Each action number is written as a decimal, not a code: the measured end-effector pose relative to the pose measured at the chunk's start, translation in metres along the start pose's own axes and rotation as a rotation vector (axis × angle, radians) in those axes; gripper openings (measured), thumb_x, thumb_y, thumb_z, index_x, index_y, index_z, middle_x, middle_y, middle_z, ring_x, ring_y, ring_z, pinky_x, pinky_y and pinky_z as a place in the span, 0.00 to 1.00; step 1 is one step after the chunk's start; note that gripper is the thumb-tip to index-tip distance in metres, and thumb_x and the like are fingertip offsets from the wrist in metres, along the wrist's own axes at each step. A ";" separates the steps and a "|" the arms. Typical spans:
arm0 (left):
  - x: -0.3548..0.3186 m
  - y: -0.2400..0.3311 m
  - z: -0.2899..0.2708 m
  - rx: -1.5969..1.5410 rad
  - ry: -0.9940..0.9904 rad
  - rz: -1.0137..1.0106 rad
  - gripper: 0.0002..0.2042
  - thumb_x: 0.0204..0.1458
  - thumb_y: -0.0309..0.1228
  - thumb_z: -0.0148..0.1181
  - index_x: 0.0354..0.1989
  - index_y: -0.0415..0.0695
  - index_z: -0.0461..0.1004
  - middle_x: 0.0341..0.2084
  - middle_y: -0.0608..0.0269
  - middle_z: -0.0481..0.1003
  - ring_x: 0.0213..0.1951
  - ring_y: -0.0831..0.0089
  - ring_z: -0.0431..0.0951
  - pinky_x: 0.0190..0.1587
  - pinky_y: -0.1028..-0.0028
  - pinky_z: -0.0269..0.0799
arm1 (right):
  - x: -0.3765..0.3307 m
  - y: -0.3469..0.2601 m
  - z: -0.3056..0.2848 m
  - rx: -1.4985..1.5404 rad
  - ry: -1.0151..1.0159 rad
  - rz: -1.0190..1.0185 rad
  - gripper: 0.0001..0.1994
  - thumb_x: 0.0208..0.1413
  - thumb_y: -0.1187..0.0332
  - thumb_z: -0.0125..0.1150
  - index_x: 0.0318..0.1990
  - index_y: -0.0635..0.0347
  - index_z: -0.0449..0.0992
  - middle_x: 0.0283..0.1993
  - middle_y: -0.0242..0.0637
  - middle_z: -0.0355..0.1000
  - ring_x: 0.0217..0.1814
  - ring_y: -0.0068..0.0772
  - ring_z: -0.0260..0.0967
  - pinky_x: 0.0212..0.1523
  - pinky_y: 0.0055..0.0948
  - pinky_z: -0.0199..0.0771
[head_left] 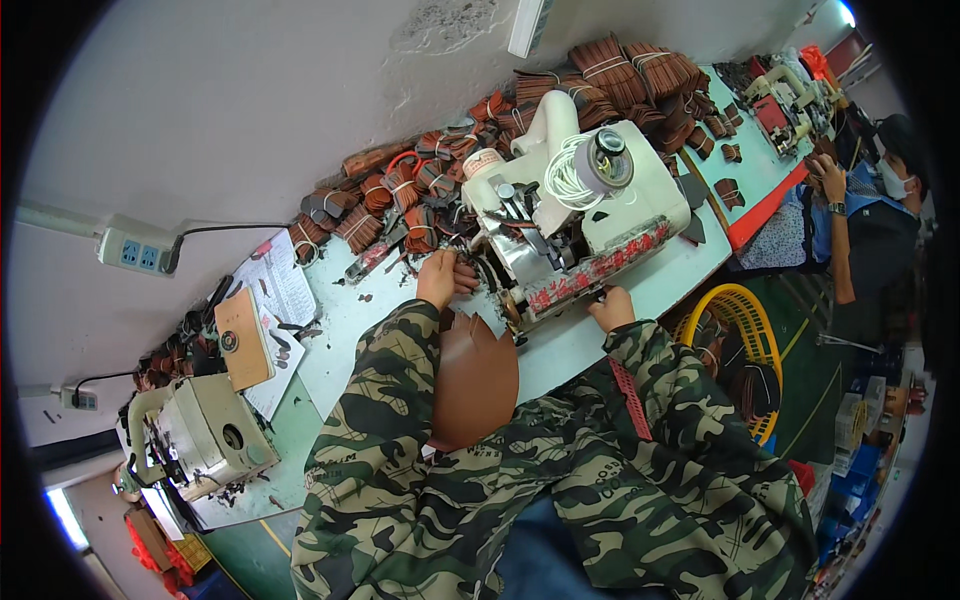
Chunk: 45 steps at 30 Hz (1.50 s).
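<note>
1. Nearest the body, a stack of brown leather pieces [475, 375] rests against the camouflage jacket [560, 480], its top edge just below the left hand [440, 278] and touching that sleeve.
2. The leather looks thin, smooth and matte, cut with a rounded outline and notched corners. I judge it light and floppy, somewhat slick, and best taken by an edge with flat fingers rather than pinched mid-sheet.
3. The left hand lies palm down, fingers curled onto a leather piece at the feed of the white sewing machine [575, 215]; it presses rather than grips.
4. The right hand [612, 307] sits against the machine's front edge, on the far side of the needle from the left; whether it clasps anything I cannot tell.
5. Beyond both hands, bundles of brown leather strips [400, 195] tied with bands line the wall.
6. Farther right, a yellow basket [745, 330] stands beside the pale green table [340, 330].
</note>
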<state>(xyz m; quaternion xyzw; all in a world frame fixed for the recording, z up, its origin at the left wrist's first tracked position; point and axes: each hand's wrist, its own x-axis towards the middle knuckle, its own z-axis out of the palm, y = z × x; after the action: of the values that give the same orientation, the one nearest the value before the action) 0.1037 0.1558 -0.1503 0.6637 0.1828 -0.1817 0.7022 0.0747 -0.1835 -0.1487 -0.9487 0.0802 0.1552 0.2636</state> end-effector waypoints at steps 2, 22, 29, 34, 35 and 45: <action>0.002 0.002 0.000 -0.036 0.006 -0.085 0.20 0.64 0.43 0.34 0.38 0.34 0.64 0.24 0.49 0.75 0.22 0.63 0.79 0.21 0.71 0.76 | -0.002 0.000 0.001 0.006 0.042 -0.028 0.16 0.35 0.68 0.63 0.34 0.66 0.77 0.31 0.56 0.74 0.37 0.58 0.72 0.41 0.45 0.72; 0.003 0.000 -0.002 -0.013 0.001 -0.072 0.19 0.64 0.42 0.36 0.40 0.36 0.65 0.27 0.51 0.76 0.22 0.66 0.79 0.20 0.74 0.74 | -0.003 -0.002 -0.001 0.070 0.037 -0.011 0.17 0.34 0.68 0.63 0.35 0.67 0.77 0.32 0.56 0.74 0.38 0.58 0.72 0.42 0.42 0.73; 0.002 0.004 0.000 -0.148 -0.035 -0.082 0.17 0.63 0.39 0.40 0.42 0.35 0.66 0.30 0.51 0.76 0.27 0.66 0.80 0.25 0.75 0.76 | -0.003 -0.002 -0.002 0.102 0.049 0.002 0.16 0.35 0.68 0.63 0.34 0.68 0.78 0.31 0.56 0.74 0.38 0.58 0.72 0.41 0.42 0.73; 0.003 -0.006 -0.008 -0.087 -0.051 0.110 0.14 0.61 0.33 0.46 0.49 0.35 0.64 0.35 0.50 0.77 0.30 0.66 0.81 0.28 0.74 0.77 | 0.001 0.001 -0.003 0.131 0.005 -0.037 0.16 0.34 0.68 0.64 0.34 0.69 0.77 0.31 0.56 0.74 0.38 0.57 0.72 0.40 0.41 0.72; 0.003 -0.006 -0.011 -0.028 -0.058 0.176 0.15 0.60 0.31 0.47 0.52 0.35 0.62 0.36 0.50 0.77 0.29 0.65 0.81 0.28 0.73 0.77 | 0.004 0.004 -0.004 0.216 -0.035 -0.062 0.16 0.34 0.68 0.64 0.34 0.69 0.77 0.31 0.56 0.74 0.38 0.56 0.72 0.40 0.41 0.72; -0.124 0.075 -0.021 1.207 -0.469 0.179 0.32 0.45 0.50 0.62 0.57 0.46 0.66 0.44 0.49 0.72 0.47 0.52 0.73 0.49 0.60 0.68 | 0.001 0.001 0.002 0.048 0.098 -0.023 0.16 0.34 0.69 0.64 0.34 0.70 0.77 0.30 0.57 0.74 0.37 0.58 0.73 0.40 0.42 0.72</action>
<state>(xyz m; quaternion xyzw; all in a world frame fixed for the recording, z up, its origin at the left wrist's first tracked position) 0.0331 0.1825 -0.0246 0.8967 -0.1655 -0.3331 0.2399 0.0748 -0.1836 -0.1510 -0.9494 0.0859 0.1035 0.2838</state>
